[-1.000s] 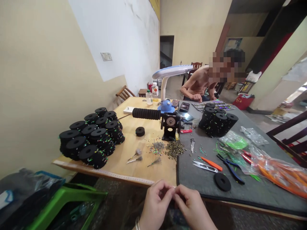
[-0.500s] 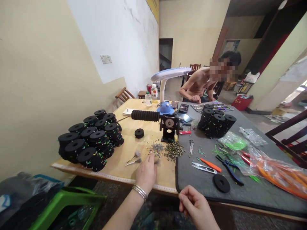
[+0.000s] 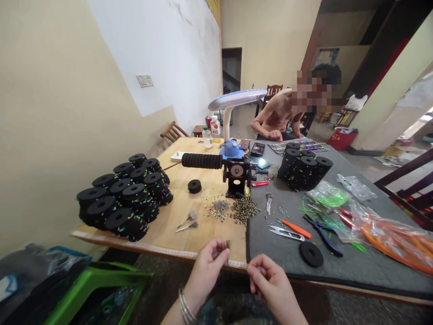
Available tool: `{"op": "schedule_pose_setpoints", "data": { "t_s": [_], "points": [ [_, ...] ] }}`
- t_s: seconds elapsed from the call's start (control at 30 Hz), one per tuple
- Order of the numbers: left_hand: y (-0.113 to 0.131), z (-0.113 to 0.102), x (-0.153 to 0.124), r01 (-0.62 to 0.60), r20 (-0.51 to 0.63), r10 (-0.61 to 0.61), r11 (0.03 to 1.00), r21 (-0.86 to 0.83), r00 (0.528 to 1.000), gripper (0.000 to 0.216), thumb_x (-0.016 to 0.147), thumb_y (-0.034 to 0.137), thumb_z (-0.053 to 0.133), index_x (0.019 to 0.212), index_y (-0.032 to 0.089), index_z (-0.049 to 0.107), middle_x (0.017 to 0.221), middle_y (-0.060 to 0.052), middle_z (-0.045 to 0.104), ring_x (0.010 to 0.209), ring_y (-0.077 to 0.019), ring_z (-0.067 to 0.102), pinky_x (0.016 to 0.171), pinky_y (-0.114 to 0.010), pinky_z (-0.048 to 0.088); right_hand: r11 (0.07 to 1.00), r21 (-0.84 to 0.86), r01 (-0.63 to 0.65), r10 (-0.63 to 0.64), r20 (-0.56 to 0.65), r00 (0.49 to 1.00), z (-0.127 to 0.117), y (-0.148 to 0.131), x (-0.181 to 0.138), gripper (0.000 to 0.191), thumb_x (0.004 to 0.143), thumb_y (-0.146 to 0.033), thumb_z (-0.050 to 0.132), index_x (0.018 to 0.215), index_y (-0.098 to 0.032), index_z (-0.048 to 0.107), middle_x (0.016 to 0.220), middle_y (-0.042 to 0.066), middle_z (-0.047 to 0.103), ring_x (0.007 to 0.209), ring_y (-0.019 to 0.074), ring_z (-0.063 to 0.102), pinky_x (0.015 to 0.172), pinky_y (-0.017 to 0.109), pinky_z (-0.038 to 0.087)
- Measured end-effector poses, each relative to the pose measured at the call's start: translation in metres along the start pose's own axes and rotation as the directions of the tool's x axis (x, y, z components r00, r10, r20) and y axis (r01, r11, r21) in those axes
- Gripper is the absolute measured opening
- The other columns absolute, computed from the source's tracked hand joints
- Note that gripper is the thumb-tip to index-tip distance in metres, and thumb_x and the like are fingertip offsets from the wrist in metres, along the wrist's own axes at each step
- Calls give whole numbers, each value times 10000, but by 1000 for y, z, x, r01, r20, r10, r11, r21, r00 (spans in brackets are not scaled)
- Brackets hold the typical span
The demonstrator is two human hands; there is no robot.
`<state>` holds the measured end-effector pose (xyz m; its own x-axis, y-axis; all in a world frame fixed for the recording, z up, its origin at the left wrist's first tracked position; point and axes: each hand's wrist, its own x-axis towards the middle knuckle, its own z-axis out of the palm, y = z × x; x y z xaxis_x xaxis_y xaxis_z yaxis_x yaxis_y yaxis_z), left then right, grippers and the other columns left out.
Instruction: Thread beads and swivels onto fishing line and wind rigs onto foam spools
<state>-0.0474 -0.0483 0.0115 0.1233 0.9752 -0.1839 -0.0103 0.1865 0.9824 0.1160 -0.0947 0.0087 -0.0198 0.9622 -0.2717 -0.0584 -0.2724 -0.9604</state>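
Over the table's front edge, my left hand pinches a small bundle of thin dark wires, their ends sticking up past the fingertips. Close beside it on the right is my right hand, thumb and forefinger pressed together. Whatever it may hold is too small to make out. Two similar grey-tipped bundles lie on the wood left of the hands. Beyond them are a pile of small silvery pieces and coloured beads and a heap of dark brass-coloured bits.
Bead-dotted black foam spools crowd the left; more foam spools stand right. A black winding device and blue lamp stand mid-table. Snips, pliers and a foam ring lie right. A person sits opposite.
My left hand has drawn back from the tabletop toward my right hand, lifting a wire bundle. My right hand stays pinched in about the same place. The view has shifted slightly.
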Motion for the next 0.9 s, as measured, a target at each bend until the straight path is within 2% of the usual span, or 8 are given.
{"op": "schedule_pose_setpoints", "data": {
  "t_s": [0.1,0.2,0.47,0.7,0.9],
  "points": [
    [-3,9,-15,141,84,-134,986,-92,987,297,701,415,713,716,159,564,589,54,511,529,-86,456,471,-182,315,999,1,49,-49,-8,999,5,-4,-4,495,695,-665,623,697,-180,528,438,-57,506,379,67,352,398,182,262],
    [-8,15,-27,197,126,-181,972,-130,975,329,667,428,742,699,153,563,589,51,517,509,-76,429,466,-186,291,998,-11,65,-65,-12,998,8,-1,-8,471,706,-641,632,686,-180,536,438,-58,509,397,84,425,447,197,322],
    [-21,21,-39,209,92,-198,970,-127,976,343,635,424,765,654,153,555,576,46,546,537,-91,462,518,-203,334,998,-39,39,-40,-8,999,11,21,-11,440,716,-611,633,694,-181,538,428,-71,494,382,90,445,436,199,325],
    [-25,24,-41,261,204,-236,960,-103,950,336,688,434,712,709,162,516,522,46,560,408,-56,413,392,-171,229,999,-31,29,-30,-11,999,5,19,-8,419,719,-574,652,688,-173,536,451,-68,500,398,84,435,444,200,311],
    [-30,26,-39,268,184,-252,961,-68,950,373,692,485,690,694,173,487,441,66,521,333,-37,343,347,-162,192,996,-65,59,-61,-30,998,2,14,-14,373,756,-528,631,693,-170,547,471,-58,502,421,95,451,466,211,330]
  ]
}}
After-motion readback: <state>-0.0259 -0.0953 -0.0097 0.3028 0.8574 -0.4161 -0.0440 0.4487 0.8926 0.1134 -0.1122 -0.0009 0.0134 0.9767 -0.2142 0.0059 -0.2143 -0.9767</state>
